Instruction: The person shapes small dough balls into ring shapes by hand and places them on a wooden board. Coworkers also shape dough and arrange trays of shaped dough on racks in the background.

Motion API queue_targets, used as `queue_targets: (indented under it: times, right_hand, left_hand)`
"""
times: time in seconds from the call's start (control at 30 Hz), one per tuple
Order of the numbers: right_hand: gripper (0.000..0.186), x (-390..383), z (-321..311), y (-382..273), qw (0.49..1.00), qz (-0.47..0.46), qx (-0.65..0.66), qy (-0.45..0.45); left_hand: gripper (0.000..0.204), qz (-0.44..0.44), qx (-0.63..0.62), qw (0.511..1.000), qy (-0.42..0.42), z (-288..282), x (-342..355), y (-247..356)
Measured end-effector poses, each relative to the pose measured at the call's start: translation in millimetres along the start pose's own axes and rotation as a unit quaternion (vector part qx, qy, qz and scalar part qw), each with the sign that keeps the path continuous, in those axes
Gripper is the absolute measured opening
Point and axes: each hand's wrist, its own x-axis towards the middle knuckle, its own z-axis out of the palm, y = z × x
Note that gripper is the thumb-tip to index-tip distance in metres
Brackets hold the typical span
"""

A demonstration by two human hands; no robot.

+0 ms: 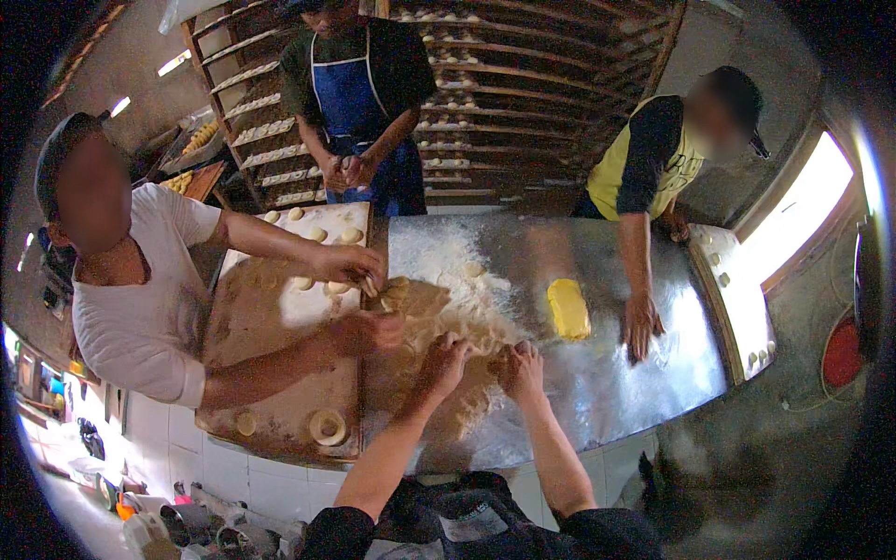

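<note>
Working low over a floured desk, two bare hands near the middle of the frame

Both hands, the left hand (448, 353) and the right hand (520, 364), are side by side just below the frame's centre, fingers bent downward. Whether either grip is closed on something cannot be told, as the fingertips blend into the pale stuff under them. Between and just above them lies what looks like a pale strip of dough (482, 342), dusted with flour (446, 250) that spreads toward the upper middle over the metal desk (611, 401). A round dough piece (474, 269) sits in that flour, above the hands. Right of centre, apart from the right hand, rests a yellow block (568, 309).

Left of centre, a co-worker in a white shirt (145, 303) reaches both hands over the edge of a wooden board (280, 373); round dough pieces dot its upper part, and a dough ring (328, 427) lies near its lower edge. At upper right, a co-worker in a yellow-and-black top (644, 154) has one hand down on the desk. At top, a co-worker in a blue apron (347, 93) holds both hands together before a wooden rack (523, 70) with dough pieces on its shelves.
</note>
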Motion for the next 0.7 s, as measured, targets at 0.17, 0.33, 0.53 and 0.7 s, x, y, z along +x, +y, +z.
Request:
queue_targets:
  times: [0.17,0.33,0.53,0.7]
  right_hand:
    - [0.022,-6,0,14,0.787,0.193,0.559,-0.177]
    - [0.03,-2,-73,1,0.705,0.142,0.658,-0.223]
    - [0.046,23,-112,-41,0.82,0.135,0.52,-0.195]
    - [0.053,27,-88,-74,0.89,0.1,0.433,-0.1]
  left_hand:
    - [0.011,-0.071,-0.043,0.99,0.112,33,-35,26]
    - [0.023,-0.172,-0.198,0.965,0.0,-3,-49,83]
    - [0.018,-0.189,-0.3,0.933,0.052,-38,-37,124]
    - [0.032,-0.14,-0.043,0.986,0.073,-43,-40,121]
